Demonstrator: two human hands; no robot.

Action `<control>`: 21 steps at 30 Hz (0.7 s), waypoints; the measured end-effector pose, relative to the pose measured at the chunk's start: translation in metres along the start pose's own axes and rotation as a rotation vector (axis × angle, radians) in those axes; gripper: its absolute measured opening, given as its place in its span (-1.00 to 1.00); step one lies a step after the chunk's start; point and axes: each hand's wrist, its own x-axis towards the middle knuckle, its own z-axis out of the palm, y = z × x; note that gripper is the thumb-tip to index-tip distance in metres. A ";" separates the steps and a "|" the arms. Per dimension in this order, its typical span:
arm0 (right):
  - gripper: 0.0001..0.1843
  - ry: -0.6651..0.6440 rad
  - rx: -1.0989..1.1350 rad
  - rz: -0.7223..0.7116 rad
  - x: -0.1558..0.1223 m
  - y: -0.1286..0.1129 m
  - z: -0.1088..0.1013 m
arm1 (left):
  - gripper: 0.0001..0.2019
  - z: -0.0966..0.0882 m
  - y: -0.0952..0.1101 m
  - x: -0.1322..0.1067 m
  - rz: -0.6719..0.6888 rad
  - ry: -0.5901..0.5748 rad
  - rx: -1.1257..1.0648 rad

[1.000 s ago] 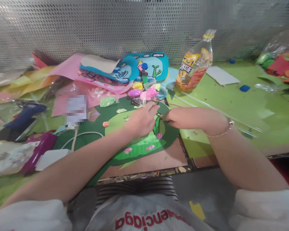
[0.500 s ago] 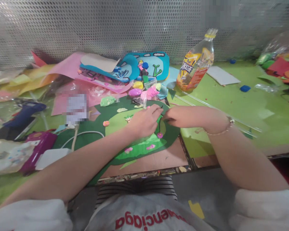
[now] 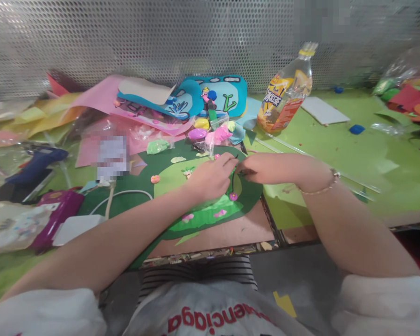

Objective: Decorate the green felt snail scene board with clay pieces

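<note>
Pinched at frame centre between left hand (image 3: pixel 210 179) and right hand (image 3: pixel 266 169): dark strip (image 3: pixel 233 183), long axis running down-frame across green felt (image 3: pixel 168 182). Both narrowed on its upper end.

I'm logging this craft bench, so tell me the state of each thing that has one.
Left hand: pinched shut on strip.
Right hand: pinched shut on strip.
Strip: running down onto felt.
Bottle: cap on.
Glue gun: lying down.
</note>
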 end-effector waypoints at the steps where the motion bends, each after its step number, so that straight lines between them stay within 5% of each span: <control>1: -0.85 -0.002 0.001 0.000 0.000 0.001 0.000 | -0.57 -0.001 0.000 0.000 -0.005 -0.004 0.002; 21: -0.88 -0.026 0.067 0.023 0.004 -0.002 -0.003 | -0.55 -0.003 0.000 0.000 -0.021 -0.023 -0.025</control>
